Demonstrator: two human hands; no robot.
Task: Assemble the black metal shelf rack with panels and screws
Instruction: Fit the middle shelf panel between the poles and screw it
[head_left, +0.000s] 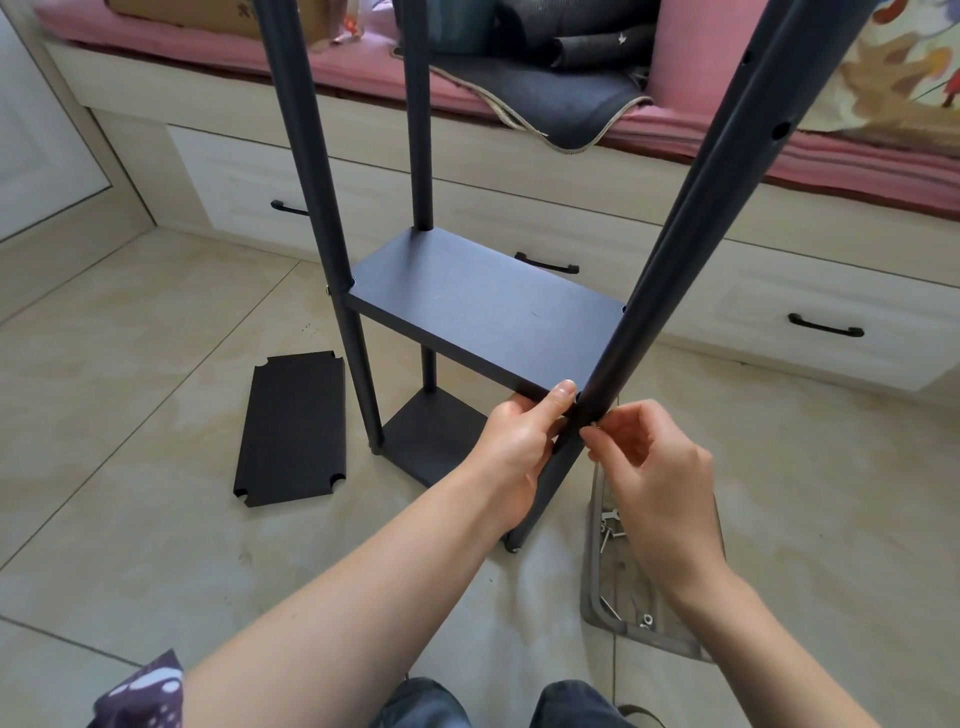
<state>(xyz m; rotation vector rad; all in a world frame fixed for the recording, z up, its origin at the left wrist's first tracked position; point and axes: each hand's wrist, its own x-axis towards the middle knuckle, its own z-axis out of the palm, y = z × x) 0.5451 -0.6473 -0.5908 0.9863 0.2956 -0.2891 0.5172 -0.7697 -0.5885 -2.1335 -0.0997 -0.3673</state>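
Note:
The black rack stands on the tiled floor with several upright poles. A middle shelf panel (478, 306) and a lower panel (434, 439) sit between the poles. My left hand (519, 436) holds the near right corner of the middle panel, thumb on top. My right hand (649, 457) pinches a small screw against the near right pole (691, 218) at that corner. A spare black panel (291, 426) with notched corners lies flat on the floor to the left.
A grey tray (592, 571) with loose screws and a hex key lies on the floor under my right arm. Behind the rack runs a white bed base with drawers (779, 312), a pink mattress and dark folded cloth on top.

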